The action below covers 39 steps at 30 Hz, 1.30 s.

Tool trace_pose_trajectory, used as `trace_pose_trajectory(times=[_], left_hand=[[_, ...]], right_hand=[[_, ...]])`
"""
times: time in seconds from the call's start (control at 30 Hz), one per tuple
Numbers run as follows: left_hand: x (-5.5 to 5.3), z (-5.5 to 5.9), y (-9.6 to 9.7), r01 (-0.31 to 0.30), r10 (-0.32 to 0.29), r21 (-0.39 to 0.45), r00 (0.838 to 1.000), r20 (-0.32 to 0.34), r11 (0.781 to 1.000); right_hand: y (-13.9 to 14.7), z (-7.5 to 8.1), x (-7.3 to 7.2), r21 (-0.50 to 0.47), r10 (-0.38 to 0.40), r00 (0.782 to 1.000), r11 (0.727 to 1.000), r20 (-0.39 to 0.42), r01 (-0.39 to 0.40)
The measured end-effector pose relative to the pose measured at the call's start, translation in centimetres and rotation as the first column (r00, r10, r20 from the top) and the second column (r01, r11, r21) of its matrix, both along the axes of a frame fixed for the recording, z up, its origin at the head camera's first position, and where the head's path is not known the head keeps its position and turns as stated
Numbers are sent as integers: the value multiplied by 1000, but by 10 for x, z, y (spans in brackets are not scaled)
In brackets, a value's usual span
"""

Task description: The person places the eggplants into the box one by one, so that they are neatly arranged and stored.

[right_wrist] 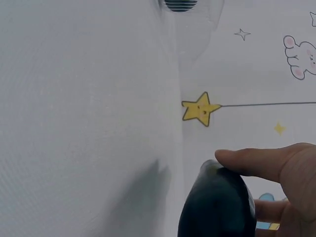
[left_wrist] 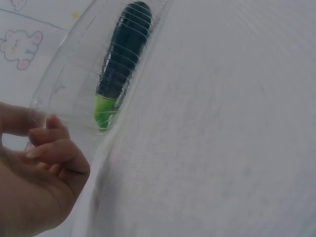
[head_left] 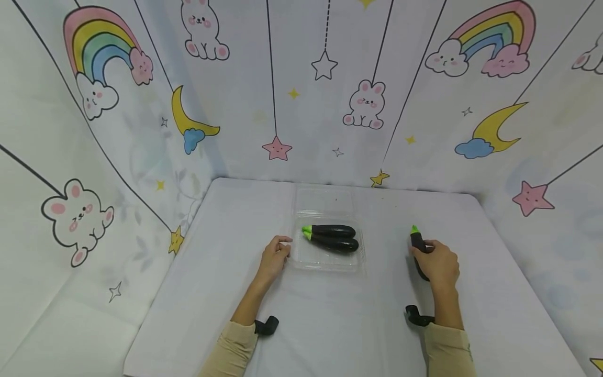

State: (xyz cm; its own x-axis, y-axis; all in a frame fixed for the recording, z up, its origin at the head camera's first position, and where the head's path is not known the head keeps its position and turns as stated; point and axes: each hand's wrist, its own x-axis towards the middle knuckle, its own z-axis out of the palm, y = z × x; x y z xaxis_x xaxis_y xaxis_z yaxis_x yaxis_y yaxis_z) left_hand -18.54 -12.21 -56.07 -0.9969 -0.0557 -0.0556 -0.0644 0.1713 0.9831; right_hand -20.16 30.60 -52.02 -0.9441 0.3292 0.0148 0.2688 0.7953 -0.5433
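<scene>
A clear plastic clamshell box lies with its lid laid back on the white table. Two dark eggplants with bright green stem ends lie side by side in it. At the box's left side is my left hand, fingers bent at the rim; the left wrist view shows its fingertips holding that edge beside an eggplant. To the right of the box, my right hand grips a third eggplant, green end pointing away. Its rounded dark end fills the lower right wrist view.
The white table has its far edge just beyond the lid. Behind it hangs a cloth printed with rainbows, rabbits, moons and stars. A black wrist mount is on the left arm, another on the right.
</scene>
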Motion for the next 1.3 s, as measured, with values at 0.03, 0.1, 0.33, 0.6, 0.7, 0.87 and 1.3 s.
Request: trace_pose_trajectory(times=[0.03,0.1,0.33,0.6,0.7,0.87,1.3], left_hand=[[0,0,0,1,-1,0,1000,-2,1000],[0,0,0,0,0,-1,1000,-1,1000],[0,0,1,4,-4,-7,1000,-11,1000],[1,-4,3,-1,1,6,1000,20,1000],[1,-4,4,2,-2,11,1000,21,1000],[0,-2,3,2,-2,3,1000,11,1000],[0,-1,-2,23,-23,-6,1000,-20,1000]], right_hand=[[-1,1,0,-3,-1,1000,1000,-6,1],[-2,3,-1,-11,3,1000,1000,-19,-4],[-5,5,-3,-3,38,995,999,-92,-39],[-14,7,-5,-24,71,976,997,-208,-77],[-17,8,-7,-10,85,970,996,-228,-90],[-24,11,-12,15,103,963,995,-249,-102],[-42,22,-19,64,159,927,987,-340,-145]])
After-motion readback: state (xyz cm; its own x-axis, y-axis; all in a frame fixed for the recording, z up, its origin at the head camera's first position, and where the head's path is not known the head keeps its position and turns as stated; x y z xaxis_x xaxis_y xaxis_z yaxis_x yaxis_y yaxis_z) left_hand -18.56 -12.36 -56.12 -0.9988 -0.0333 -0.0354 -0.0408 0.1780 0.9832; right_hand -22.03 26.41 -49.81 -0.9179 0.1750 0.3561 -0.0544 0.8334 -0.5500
